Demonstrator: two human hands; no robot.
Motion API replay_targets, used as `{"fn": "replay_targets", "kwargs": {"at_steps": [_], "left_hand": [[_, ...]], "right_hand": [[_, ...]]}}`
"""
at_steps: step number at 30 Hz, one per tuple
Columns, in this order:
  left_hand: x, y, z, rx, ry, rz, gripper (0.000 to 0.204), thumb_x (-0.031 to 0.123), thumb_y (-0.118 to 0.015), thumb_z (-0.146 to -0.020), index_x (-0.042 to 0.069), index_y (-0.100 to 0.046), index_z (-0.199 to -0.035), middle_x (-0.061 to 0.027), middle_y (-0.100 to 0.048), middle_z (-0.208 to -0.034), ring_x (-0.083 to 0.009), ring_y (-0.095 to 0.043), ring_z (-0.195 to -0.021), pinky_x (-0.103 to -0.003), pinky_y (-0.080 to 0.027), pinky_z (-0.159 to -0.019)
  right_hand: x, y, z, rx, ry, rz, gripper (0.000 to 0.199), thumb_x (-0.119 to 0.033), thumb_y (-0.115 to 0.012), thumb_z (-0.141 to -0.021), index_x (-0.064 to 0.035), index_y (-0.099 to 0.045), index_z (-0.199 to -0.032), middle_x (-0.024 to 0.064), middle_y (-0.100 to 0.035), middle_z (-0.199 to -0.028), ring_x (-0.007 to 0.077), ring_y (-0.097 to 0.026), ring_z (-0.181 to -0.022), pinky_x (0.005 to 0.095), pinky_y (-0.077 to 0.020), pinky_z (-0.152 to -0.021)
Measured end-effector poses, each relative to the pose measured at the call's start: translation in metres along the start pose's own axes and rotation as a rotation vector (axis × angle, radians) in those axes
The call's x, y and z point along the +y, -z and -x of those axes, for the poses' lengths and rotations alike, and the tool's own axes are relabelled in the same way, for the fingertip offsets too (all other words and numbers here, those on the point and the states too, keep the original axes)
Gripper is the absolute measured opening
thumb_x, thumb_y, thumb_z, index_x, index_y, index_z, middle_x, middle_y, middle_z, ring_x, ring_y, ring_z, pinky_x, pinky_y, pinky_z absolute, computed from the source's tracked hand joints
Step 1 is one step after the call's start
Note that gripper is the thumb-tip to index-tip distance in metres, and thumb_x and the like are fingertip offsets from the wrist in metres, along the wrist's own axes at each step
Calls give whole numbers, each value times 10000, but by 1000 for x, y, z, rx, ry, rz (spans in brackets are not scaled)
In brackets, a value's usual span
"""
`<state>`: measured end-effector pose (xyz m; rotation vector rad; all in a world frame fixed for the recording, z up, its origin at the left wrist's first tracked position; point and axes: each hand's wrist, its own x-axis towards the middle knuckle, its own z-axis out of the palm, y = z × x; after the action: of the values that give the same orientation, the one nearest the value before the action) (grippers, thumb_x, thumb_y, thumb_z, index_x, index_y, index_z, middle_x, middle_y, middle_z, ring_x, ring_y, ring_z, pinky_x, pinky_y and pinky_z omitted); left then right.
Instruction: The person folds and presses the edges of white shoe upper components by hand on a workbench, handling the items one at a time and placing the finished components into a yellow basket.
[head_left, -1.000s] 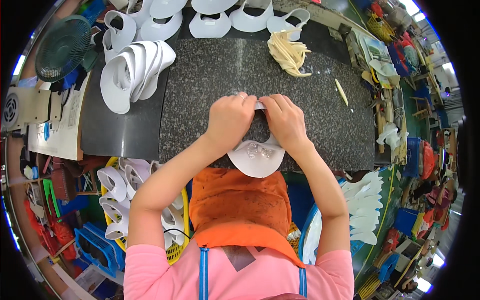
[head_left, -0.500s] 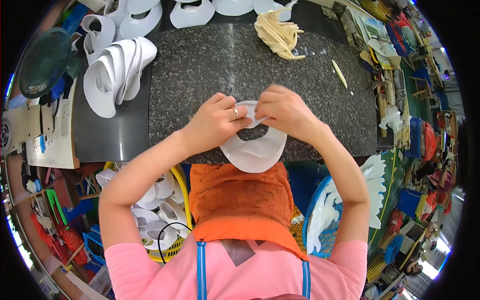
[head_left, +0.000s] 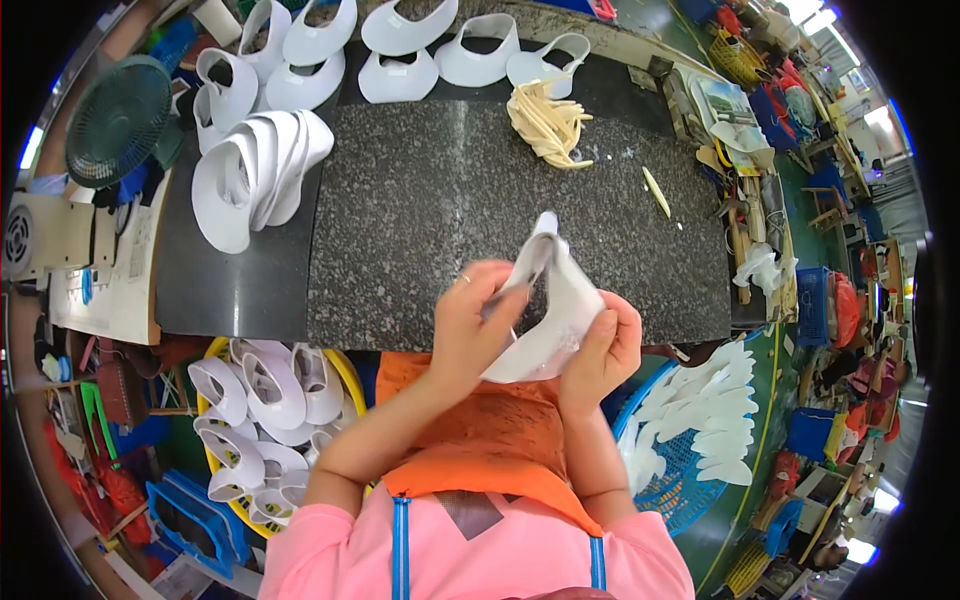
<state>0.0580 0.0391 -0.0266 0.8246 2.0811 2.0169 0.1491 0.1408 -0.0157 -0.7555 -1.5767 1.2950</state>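
- Your right hand (head_left: 603,345) is closed in a pinch, thumb against fingers, on the right side of one white visor (head_left: 565,312).
- Your left hand (head_left: 475,325) is half curled at the visor's left side; its fingers blur, so you cannot tell whether it grips.
- That visor is tilted over the middle of the near edge of the table (head_left: 420,205), its narrow end pointing away from you.
- One bundle of cream strips (head_left: 546,122) lies toward the far edge, right of the middle; one single strip (head_left: 656,192) lies apart, near the right edge.
- Four finished-looking visors (head_left: 482,66) line the far edge, middle to right; at least four more crowd the far left corner.
- One nested stack (head_left: 262,180), at least four deep, sits by the left edge.
- Below the near edge are two baskets: a yellow basket (head_left: 354,384) of visors at left, a blue basket (head_left: 680,492) of white pieces (head_left: 725,430) at right.
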Motion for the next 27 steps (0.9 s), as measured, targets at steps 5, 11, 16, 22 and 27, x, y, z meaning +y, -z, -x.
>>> {"fn": "replay_targets", "kwargs": {"at_steps": [5, 11, 16, 22, 27], "left_hand": [[12, 6, 11, -154, 630, 935, 272, 185, -567, -988, -3, -619, -1178, -123, -652, -1178, -209, -658, -999, -341, -527, -845], [7, 15, 6, -543, 425, 1569, 410, 221, -481, -1021, -16, -458, -1355, -163, -627, -1236, -285, -629, -1128, -477, -471, -1014], [26, 28, -4, -126, 258, 899, 268, 131, -497, -1023, -36, -598, -1206, -100, -656, -1135, -174, -604, -1093, -349, -472, -965], [19, 10, 8, 184, 85, 368, 241, 143, -519, -1020, -44, -670, -1000, -59, -680, -958, -109, -592, -842, -273, -472, -755], [29, 28, 9, -80, 129, -283, 244, 135, -506, -1022, -38, -678, -998, -50, -687, -887, -126, -613, -814, -257, -479, -755]], "right_hand": [[5, -8, -79, -391, 582, 445, 260, -212, -543, -979, -17, -595, -815, 175, -560, -660, 279, -585, -537, 364, -446, -520], [2, -41, -122, -601, 205, 404, 228, -249, -578, -966, -27, -623, -945, 182, -579, -685, 308, -619, -623, 415, -465, -596], [-22, -26, -112, -227, 525, 334, 195, -70, -663, -862, -34, -679, -1053, 141, -634, -933, 286, -628, -817, 358, -515, -745], [-39, -34, -46, -533, 1006, 541, 206, -63, -684, -766, -2, -671, -963, 70, -615, -897, 188, -631, -720, 297, -508, -585], [-31, -48, -69, -587, 533, 399, 128, -73, -626, -832, 11, -646, -927, 101, -633, -826, 207, -622, -688, 307, -517, -596]]}}
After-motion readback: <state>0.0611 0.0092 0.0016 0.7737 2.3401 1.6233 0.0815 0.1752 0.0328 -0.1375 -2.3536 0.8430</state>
